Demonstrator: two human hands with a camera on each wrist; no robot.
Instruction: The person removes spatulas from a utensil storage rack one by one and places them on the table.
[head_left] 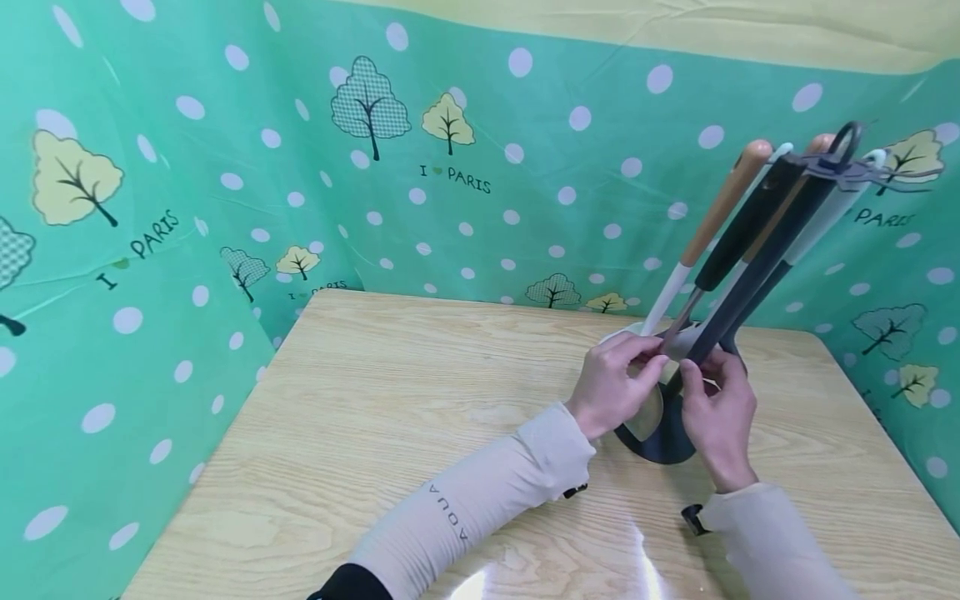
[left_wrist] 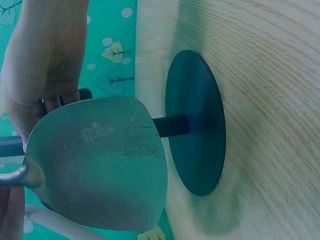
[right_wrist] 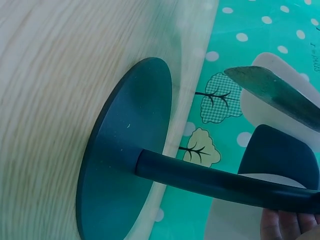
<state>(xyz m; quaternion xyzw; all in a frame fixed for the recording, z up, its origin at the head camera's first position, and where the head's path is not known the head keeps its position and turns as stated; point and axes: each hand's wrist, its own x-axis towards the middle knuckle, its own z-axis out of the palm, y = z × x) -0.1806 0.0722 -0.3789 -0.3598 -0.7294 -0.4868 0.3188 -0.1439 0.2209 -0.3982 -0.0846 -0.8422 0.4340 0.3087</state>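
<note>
A black utensil stand (head_left: pixel 738 275) with a round base (left_wrist: pixel 197 122) stands upright toward the right of the table, cooking utensils hanging around its pole (right_wrist: pixel 200 180). My left hand (head_left: pixel 611 383) pinches the thin shank of a metal turner (left_wrist: pixel 100 160), which has a black handle (head_left: pixel 752 221). The turner's blade hangs above the base in the left wrist view. My right hand (head_left: pixel 722 408) holds the stand's pole low down, thumb in front and fingers bent behind; in the right wrist view only some fingertips (right_wrist: pixel 287 225) show beneath the pole.
Around the pole hang a white utensil with a wooden handle (head_left: pixel 727 200), a black-headed utensil (right_wrist: pixel 280 155) and pale-headed ones (right_wrist: pixel 270 95). The wooden table (head_left: pixel 420 375) extends to the left. Green dotted cloth (head_left: pixel 517 200) hangs behind and at both sides.
</note>
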